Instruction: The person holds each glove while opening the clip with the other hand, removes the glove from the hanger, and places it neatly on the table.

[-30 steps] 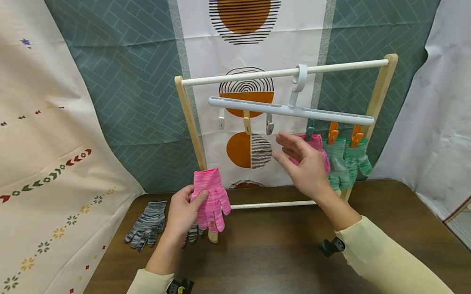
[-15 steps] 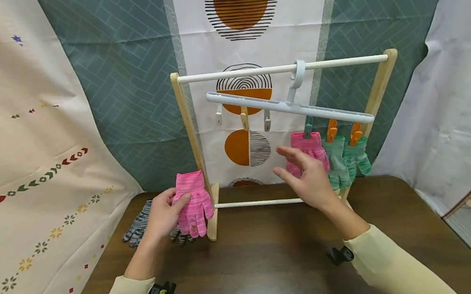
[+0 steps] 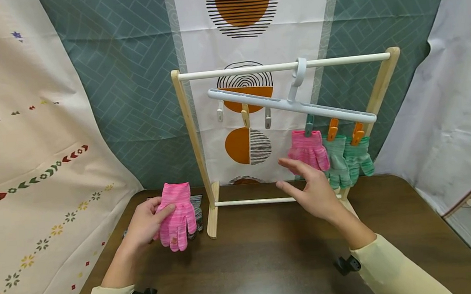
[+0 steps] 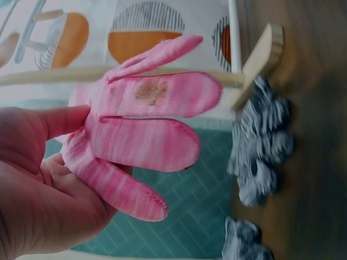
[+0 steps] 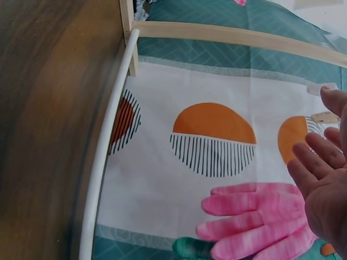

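Note:
My left hand [image 3: 144, 222] pinches a pink knit glove [image 3: 176, 214] between thumb and fingers, fingers of the glove hanging down. In the left wrist view a brown mark shows on one finger of that pink glove [image 4: 152, 95]. My right hand [image 3: 314, 189] is in the air with fingers apart and holds nothing. Beside it, a second pink glove [image 3: 307, 150] hangs from a teal clip [image 3: 309, 125] on the pale hanger [image 3: 291, 106]. Two green gloves [image 3: 337, 161] hang to its right from orange clips [image 3: 332, 129].
The hanger hooks over the white bar [image 3: 237, 71] of a wooden rack [image 3: 191, 137]. Three clips, one of them a beige clip [image 3: 245, 116], hang with nothing in them. Grey striped gloves [image 4: 260, 141] lie on the brown table [image 3: 264, 267], partly behind my left hand in the head view.
My left hand has carried the pink glove left and slightly down, away from the rack and over the grey gloves. My right hand has lowered a little, uncovering the hanging pink glove.

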